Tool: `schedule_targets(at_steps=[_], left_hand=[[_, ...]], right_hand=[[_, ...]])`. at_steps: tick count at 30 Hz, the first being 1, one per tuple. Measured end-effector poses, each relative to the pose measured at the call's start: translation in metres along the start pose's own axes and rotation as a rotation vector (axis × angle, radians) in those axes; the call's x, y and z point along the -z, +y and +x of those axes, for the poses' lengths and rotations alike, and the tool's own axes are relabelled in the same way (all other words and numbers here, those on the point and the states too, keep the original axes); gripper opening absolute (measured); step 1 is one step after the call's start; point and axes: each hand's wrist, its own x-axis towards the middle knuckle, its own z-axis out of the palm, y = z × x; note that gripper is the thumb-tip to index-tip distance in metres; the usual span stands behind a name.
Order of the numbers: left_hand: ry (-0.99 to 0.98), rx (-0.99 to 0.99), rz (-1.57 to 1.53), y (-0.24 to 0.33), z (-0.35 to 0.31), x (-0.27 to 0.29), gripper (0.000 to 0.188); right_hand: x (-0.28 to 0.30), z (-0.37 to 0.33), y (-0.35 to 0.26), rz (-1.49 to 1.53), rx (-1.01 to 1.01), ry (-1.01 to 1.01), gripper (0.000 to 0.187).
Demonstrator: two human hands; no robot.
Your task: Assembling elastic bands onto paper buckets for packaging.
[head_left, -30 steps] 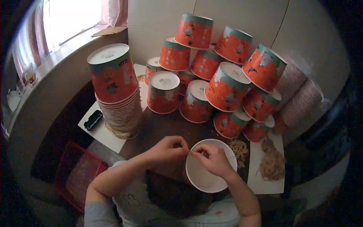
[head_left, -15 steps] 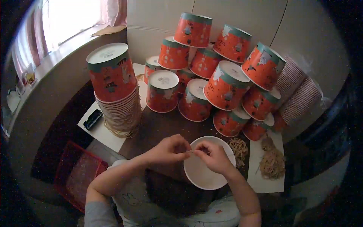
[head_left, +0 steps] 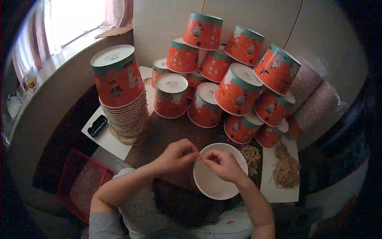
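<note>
A white-lined paper bucket [head_left: 215,185] stands mouth up on the dark table, close in front of me. Over its far left rim my left hand [head_left: 180,156] has thumb and fingertips pinched together. My right hand [head_left: 223,164], above the bucket's opening, is pinched too, its fingertips close to the left ones. Between them shows a small bit of a thin pale strand. A fine line also sticks out beyond my right hand past the bucket's rim. Just right of the bucket lies a loose tangle of tan paper cord [head_left: 250,157].
Orange and green paper buckets [head_left: 238,93] are piled upside down at the back. A tall nested stack [head_left: 119,87] stands at left, near a black plastic case [head_left: 97,125]. Bundled cord [head_left: 286,173] lies on a white board [head_left: 274,195] at right. A red basket [head_left: 85,183] sits lower left.
My left hand has risen slightly, and the fingertips of my two hands are a little farther apart. The bucket and the piles have stayed put.
</note>
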Motion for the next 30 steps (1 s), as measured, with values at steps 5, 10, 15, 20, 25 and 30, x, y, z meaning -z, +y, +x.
schedule_targets(at_steps=[5, 10, 15, 20, 25, 30], left_hand=[[0.07, -0.033, 0.042, -0.008, 0.001, 0.0, 0.014], [0.026, -0.035, 0.017, -0.017, 0.001, 0.0, 0.014], [-0.019, -0.229, 0.266, 0.0, 0.003, 0.006, 0.014], [0.077, -0.389, 0.297, 0.018, -0.002, -0.001, 0.014], [0.111, -0.399, 0.381, 0.012, -0.002, -0.002, 0.012], [0.048, -0.332, 0.46, 0.013, 0.002, 0.003, 0.015]], right_hand=[[0.001, 0.0, -0.004, 0.003, -0.022, -0.052, 0.015], [0.003, 0.0, 0.0, 0.034, 0.018, -0.054, 0.014], [0.006, -0.001, -0.009, 0.205, -0.002, -0.013, 0.006], [0.005, 0.002, -0.016, 0.056, 0.051, 0.011, 0.013], [0.005, 0.003, -0.02, 0.05, 0.019, -0.005, 0.013], [0.003, 0.005, -0.024, 0.211, 0.083, 0.082, 0.019]])
